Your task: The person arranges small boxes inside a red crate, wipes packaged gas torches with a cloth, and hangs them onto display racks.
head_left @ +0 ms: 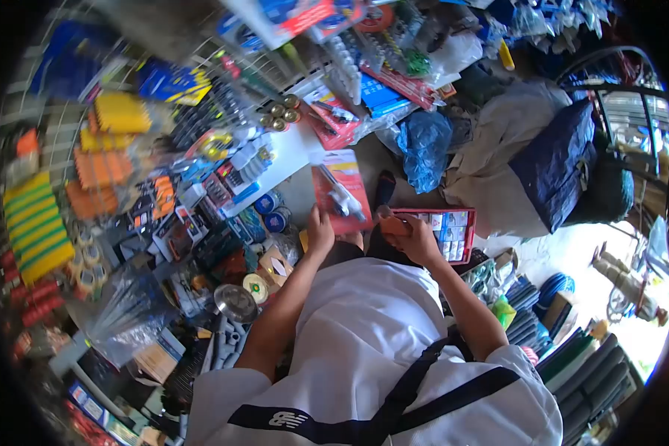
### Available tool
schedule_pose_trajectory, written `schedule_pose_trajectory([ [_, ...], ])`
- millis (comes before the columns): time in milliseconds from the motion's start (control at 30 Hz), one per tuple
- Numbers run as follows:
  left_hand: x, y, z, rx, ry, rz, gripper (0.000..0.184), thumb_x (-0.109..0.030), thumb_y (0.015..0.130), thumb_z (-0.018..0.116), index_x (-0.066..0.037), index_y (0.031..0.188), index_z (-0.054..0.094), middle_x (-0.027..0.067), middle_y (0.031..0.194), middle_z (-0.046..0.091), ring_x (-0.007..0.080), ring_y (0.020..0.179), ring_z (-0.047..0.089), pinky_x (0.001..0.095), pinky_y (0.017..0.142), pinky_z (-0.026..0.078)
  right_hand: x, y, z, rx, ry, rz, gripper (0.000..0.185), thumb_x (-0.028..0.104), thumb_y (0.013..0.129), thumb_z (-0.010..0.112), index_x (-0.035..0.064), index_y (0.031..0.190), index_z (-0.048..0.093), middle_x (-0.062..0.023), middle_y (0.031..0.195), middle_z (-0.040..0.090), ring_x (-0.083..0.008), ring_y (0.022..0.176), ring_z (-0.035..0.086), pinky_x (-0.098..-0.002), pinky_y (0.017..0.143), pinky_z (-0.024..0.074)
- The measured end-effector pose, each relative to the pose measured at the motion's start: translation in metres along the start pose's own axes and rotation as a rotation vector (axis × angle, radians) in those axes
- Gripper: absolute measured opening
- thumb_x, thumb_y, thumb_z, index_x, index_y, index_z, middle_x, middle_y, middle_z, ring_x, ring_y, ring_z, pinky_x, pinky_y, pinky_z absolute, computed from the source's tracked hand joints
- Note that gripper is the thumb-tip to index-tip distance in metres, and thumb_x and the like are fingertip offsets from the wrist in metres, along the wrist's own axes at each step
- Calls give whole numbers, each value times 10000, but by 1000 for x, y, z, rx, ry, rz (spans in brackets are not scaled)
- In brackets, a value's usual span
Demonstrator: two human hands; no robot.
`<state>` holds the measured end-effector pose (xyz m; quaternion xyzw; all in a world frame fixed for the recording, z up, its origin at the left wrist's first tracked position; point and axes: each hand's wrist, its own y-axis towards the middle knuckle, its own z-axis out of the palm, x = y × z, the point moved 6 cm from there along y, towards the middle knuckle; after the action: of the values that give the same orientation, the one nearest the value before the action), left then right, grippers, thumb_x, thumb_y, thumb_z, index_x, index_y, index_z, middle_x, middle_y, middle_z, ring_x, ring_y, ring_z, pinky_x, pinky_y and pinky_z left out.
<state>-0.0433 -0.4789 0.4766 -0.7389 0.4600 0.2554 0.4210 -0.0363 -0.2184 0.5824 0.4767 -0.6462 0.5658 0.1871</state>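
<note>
My left hand [320, 234] is closed on the lower left edge of a red blister pack [357, 178], which holds a silver metal tool whose kind I cannot make out. Wrapped in the fingers of my right hand [420, 241] is a small orange-brown object [395, 226], its kind unclear. Just beside and under that hand lies a red-rimmed case [473, 223] with small labelled compartments. Past the blister pack, a second red card pack [333, 119] rests on the white surface.
Several round gold tins [279, 117] stand by the white board [286, 160]. A blue plastic bag [425, 149] and large tarp-covered sacks [505, 141] sit ahead right. Hardware crowds the left, including yellow scrapers [123, 113] and blue-lidded rolls [275, 219]. Dark pipes [587, 379] lie lower right.
</note>
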Motion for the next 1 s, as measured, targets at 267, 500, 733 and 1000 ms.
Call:
schedule_pose_trajectory([
  [267, 19, 181, 105, -32, -159, -310, 388, -291, 1018, 372, 16, 1242, 449, 218, 1138, 567, 322, 734, 671, 362, 395, 562, -123, -45, -58, -239, 99, 345, 297, -7, 801, 644, 3, 1098, 633, -84, 716, 678, -110, 570, 633, -276, 511, 495],
  [500, 12, 281, 168, -209, -148, -318, 429, -272, 1019, 368, -41, 1381, 391, 233, 1169, 589, 334, 691, 680, 361, 440, 563, -177, -64, -69, -276, 279, 568, 283, -48, 812, 595, -36, 1095, 610, -83, 765, 694, -107, 611, 645, -250, 525, 490],
  [733, 150, 366, 208, 210, -265, -590, 415, -136, 930, 436, -162, 1332, 335, 127, 1243, 516, 310, 973, 623, 510, 753, 567, -186, -53, -87, -245, 268, 572, 308, -74, 833, 551, -48, 1137, 594, -105, 804, 705, -113, 649, 665, -244, 564, 514],
  [1000, 16, 239, 131, 76, 392, -165, 496, -208, 932, 411, -100, 1413, 347, 264, 1263, 535, 442, 1135, 532, 501, 935, 452, -152, -12, -111, -213, 208, 312, 355, -57, 811, 543, -28, 1161, 601, -112, 769, 695, -146, 594, 653, -274, 539, 512],
])
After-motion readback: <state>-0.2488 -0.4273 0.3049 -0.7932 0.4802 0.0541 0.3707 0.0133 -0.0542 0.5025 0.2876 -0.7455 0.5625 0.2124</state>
